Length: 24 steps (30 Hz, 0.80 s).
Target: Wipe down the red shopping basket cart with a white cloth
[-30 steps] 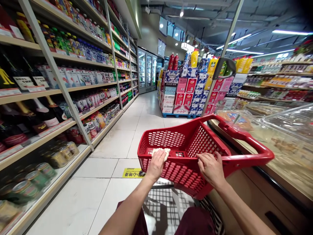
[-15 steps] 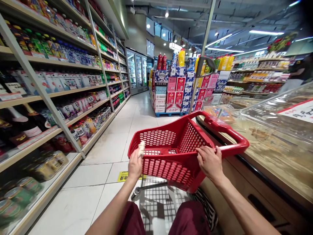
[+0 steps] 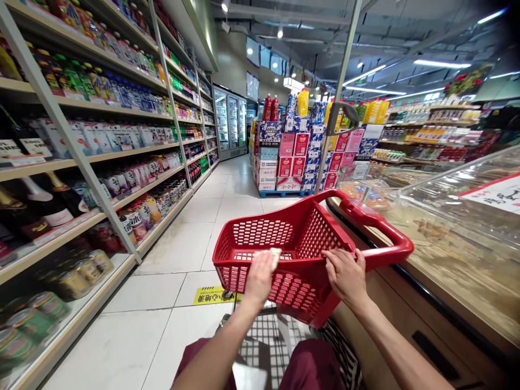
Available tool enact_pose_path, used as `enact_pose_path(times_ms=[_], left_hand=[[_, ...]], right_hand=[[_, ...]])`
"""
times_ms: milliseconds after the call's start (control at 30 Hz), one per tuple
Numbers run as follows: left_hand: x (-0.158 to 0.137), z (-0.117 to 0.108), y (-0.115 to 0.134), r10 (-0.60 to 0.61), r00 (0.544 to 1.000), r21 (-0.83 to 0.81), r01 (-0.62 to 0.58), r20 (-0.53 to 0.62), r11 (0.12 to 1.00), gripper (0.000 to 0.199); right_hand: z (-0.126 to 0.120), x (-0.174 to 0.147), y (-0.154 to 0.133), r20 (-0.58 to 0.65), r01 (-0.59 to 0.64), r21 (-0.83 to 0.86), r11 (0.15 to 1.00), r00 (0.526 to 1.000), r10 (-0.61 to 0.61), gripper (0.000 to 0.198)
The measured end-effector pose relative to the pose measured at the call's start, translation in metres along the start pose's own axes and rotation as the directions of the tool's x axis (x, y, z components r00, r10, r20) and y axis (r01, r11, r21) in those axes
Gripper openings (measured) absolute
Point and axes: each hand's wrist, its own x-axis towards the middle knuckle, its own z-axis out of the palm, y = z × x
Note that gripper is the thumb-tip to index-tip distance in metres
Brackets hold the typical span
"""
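A red plastic shopping basket [image 3: 294, 295] with perforated sides sits tilted on a wheeled frame in front of my knees; no goods show inside. On its near rim, around the middle, my left hand [image 3: 259, 277] is closed over a small crumpled white wipe [image 3: 276, 257], mostly hidden by the fingers. My right hand [image 3: 346, 273] grips the same rim farther right, close to the corner below the red handle [image 3: 390, 230].
Drink shelves [image 3: 134, 143] line the left side. Stacked drink cartons [image 3: 290, 154] stand on a blue pallet [image 3: 280, 193] ahead. A food counter with clear covers [image 3: 447, 208] borders the right. A yellow floor sign [image 3: 209, 295] lies beside the cart.
My left hand has slid to the right along the basket's near rim with the wipe. My right hand keeps its hold in nearly the same place.
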Motion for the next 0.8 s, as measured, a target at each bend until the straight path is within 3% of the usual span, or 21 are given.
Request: enact_pose_path(times_ms=[67, 133, 300, 400, 467, 533, 600, 633, 700, 733, 800], left_hand=[[0.005, 0.007, 0.01, 0.072, 0.996, -0.025, -0.071, 0.06, 0.997, 0.054], [0.004, 0.004, 0.002, 0.075, 0.994, -0.025, -0.073, 0.083, 0.997, 0.053], [-0.013, -0.02, -0.032, -0.099, 0.994, 0.004, 0.099, -0.051, 0.995, 0.052], [-0.006, -0.015, -0.009, -0.01, 0.999, -0.169, 0.015, 0.033, 0.986, 0.049], [0.006, -0.01, 0.014, -0.077, 0.993, -0.37, 0.106, 0.094, 0.923, 0.043], [0.019, -0.011, 0.031, -0.317, 0.938, -0.58, 0.338, 0.143, 0.741, 0.039], [0.027, -0.02, 0.039, -0.53, 0.809, -0.774, 0.5, 0.256, 0.389, 0.038], [0.029, -0.026, 0.042, -0.563, 0.754, -0.834, 0.518, 0.34, 0.19, 0.038], [0.027, -0.038, 0.048, -0.529, 0.7, -0.861, 0.492, 0.48, -0.129, 0.042], [0.024, -0.043, 0.052, -0.511, 0.688, -0.852, 0.473, 0.516, -0.224, 0.044], [0.016, -0.051, 0.062, -0.479, 0.681, -0.832, 0.475, 0.555, -0.288, 0.044]], right_hand=[[-0.002, 0.001, 0.003, 0.013, 0.01, 0.008, 1.0, 1.0, -0.01, 0.025], [-0.003, 0.001, 0.006, 0.02, 0.019, 0.013, 1.0, 1.0, -0.02, 0.025], [0.0, 0.0, 0.002, -0.011, 0.002, 0.029, 1.0, 1.0, -0.001, 0.025], [0.002, -0.002, -0.001, -0.002, 0.005, 0.036, 0.999, 1.0, -0.005, 0.024], [0.001, -0.003, -0.001, 0.014, 0.014, 0.05, 0.999, 1.0, -0.015, 0.023], [0.0, -0.004, -0.004, 0.014, 0.009, 0.076, 0.997, 1.0, -0.01, 0.024], [-0.002, -0.006, -0.016, 0.007, -0.012, 0.149, 0.989, 1.0, 0.011, 0.026], [-0.002, -0.007, -0.027, 0.001, -0.031, 0.211, 0.977, 1.0, 0.031, 0.029], [0.001, -0.011, -0.056, -0.011, -0.075, 0.354, 0.932, 0.996, 0.085, 0.04], [0.004, -0.015, -0.073, -0.009, -0.082, 0.414, 0.906, 0.996, 0.094, 0.047], [0.01, -0.026, -0.106, 0.018, -0.051, 0.498, 0.866, 0.999, 0.049, 0.061]])
